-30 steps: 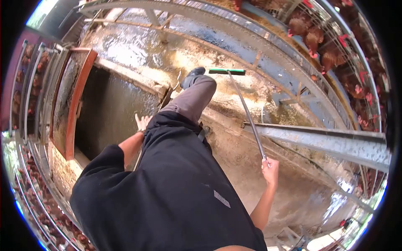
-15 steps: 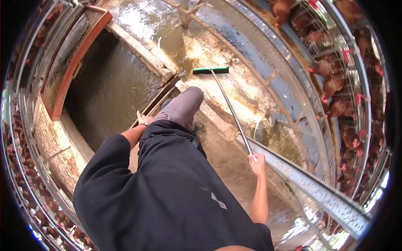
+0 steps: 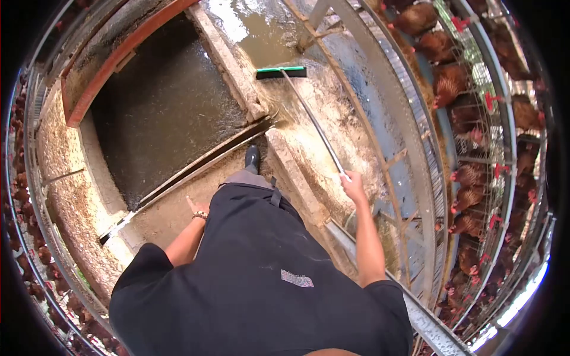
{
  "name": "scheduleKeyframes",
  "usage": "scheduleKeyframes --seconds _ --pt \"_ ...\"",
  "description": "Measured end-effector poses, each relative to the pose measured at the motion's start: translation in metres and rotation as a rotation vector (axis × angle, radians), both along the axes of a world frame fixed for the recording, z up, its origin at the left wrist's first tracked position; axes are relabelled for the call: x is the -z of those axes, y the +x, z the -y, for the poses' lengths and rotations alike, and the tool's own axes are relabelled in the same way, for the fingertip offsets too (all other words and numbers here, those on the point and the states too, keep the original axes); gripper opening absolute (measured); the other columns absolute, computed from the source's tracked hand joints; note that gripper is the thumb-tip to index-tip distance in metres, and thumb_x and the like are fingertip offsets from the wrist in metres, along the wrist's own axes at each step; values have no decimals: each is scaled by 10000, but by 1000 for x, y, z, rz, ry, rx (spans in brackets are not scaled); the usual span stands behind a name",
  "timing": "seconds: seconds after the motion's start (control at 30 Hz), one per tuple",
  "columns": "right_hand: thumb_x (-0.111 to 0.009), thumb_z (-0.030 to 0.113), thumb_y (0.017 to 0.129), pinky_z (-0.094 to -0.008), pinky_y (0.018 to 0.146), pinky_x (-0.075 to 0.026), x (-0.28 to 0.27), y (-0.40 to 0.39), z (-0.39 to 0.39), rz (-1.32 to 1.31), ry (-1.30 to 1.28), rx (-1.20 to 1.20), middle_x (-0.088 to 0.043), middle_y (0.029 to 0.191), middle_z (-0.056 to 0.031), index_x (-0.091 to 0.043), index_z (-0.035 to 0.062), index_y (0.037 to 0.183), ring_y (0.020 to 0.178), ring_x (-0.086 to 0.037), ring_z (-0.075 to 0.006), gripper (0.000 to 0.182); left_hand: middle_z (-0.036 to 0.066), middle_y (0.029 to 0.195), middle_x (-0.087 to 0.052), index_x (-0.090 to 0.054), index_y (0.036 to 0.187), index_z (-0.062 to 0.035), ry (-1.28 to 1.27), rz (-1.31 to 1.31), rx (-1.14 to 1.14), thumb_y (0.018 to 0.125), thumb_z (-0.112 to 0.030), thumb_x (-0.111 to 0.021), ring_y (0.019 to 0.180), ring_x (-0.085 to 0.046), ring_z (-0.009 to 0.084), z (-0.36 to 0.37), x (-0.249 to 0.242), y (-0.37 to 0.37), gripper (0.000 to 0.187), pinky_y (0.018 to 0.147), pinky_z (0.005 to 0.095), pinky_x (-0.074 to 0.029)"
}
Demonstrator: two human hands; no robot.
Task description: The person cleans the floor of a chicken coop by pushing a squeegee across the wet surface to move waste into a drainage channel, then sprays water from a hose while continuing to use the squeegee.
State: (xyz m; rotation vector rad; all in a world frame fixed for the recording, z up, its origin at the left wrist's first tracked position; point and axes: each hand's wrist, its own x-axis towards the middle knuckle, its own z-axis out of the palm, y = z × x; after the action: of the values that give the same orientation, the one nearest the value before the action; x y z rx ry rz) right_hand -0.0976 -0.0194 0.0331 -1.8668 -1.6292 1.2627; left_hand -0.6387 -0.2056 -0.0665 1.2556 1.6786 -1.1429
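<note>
In the head view my right hand (image 3: 354, 186) is wrapped round the upper end of a long-handled floor squeegee (image 3: 314, 123). The squeegee's green and black head (image 3: 281, 72) rests on the wet channel floor, beside murky water. My left hand (image 3: 198, 207) hangs at my left side over the concrete floor, fingers stretched out and holding nothing; a band circles its wrist. A dark rubber boot (image 3: 253, 158) shows on my leg, close to the corner of the pit.
A pit of dark liquid (image 3: 166, 113) lies ahead on the left, bordered by a concrete curb (image 3: 228, 65) and a narrow slotted board (image 3: 196, 169). Caged brown hens (image 3: 448, 83) line the right side, with more at far left. A metal beam (image 3: 427, 320) runs beside my right arm.
My raised knee has come down and the boot now shows. The squeegee head has shifted up and left in view. My left hand now appears farther from the board.
</note>
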Motion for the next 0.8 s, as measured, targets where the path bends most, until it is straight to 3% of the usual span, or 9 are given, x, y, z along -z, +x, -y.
scheduleKeyframes --seconds 0.03,0.17,0.3,0.37,0.4,0.47,0.53,0.7,0.8 --pt "-613 167 873 -254 417 -351 21 -18 -15 8 26 -2 -517 576 19 -595 15 740 457 -445 -63 203 8 1335 -554 -653 1192 -217 -47 -61 -48 912 -568 -320 1293 -457 202 -26 -21 12 558 975 788 89" --pt "-627 182 877 -232 393 -341 36 -96 -50 -167 -89 250 -531 580 11 -593 23 739 438 -454 -65 214 -13 1422 -461 -558 1311 -228 -95 -251 183 927 -569 -310 1370 -348 215 -52 21 11 570 973 797 68" --pt "-653 236 875 -225 385 -352 10 -122 5 -372 -105 404 -530 552 6 -586 55 716 427 -477 -71 250 -14 1447 -427 -517 1346 -233 -162 -243 277 932 -566 -308 1385 -319 228 -87 2 24 571 975 800 60" --pt "-632 243 879 -282 469 -372 20 -107 60 -119 -205 282 -504 540 16 -566 49 657 489 -457 -81 302 -15 1459 -410 -496 1363 -236 -190 -209 331 935 -564 -306 1393 -305 235 -100 -14 29 572 976 801 55" --pt "-642 268 874 -290 476 -360 -11 -111 80 92 -198 111 -489 554 22 -533 68 637 512 -438 -82 329 -15 1465 -401 -486 1372 -237 -199 -190 361 936 -563 -306 1396 -298 238 -102 -15 29 574 976 802 53" --pt "-647 282 868 -330 490 -354 -18 -90 126 -76 -315 128 -452 554 6 -497 56 625 525 -414 -106 365 -27 1513 -310 -373 1441 -254 -220 -135 403 936 -593 -270 1427 -217 255 -91 13 25 617 984 803 38" --pt "-648 266 864 -349 494 -347 -68 -84 149 -103 -380 184 -425 547 -10 -481 37 624 522 -397 -122 372 -4 1505 -323 -399 1427 -247 -103 -90 541 963 -542 -202 1420 -227 299 -81 -38 39 584 983 800 63" --pt "-646 179 830 -360 500 -345 -122 -47 239 33 -323 203 -415 538 -63 -470 -5 623 531 -398 -138 328 -7 1398 -485 -508 1347 -275 -125 -49 352 976 -494 -193 1374 -334 287 -53 -101 66 534 994 787 85" --pt "-647 176 821 -374 514 -359 -153 -22 270 99 -338 221 -426 539 -83 -478 -13 632 529 -416 -160 316 -18 1303 -578 -568 1292 -277 -69 -102 307 979 -476 -225 1344 -384 266 -15 -91 73 505 1005 769 110"
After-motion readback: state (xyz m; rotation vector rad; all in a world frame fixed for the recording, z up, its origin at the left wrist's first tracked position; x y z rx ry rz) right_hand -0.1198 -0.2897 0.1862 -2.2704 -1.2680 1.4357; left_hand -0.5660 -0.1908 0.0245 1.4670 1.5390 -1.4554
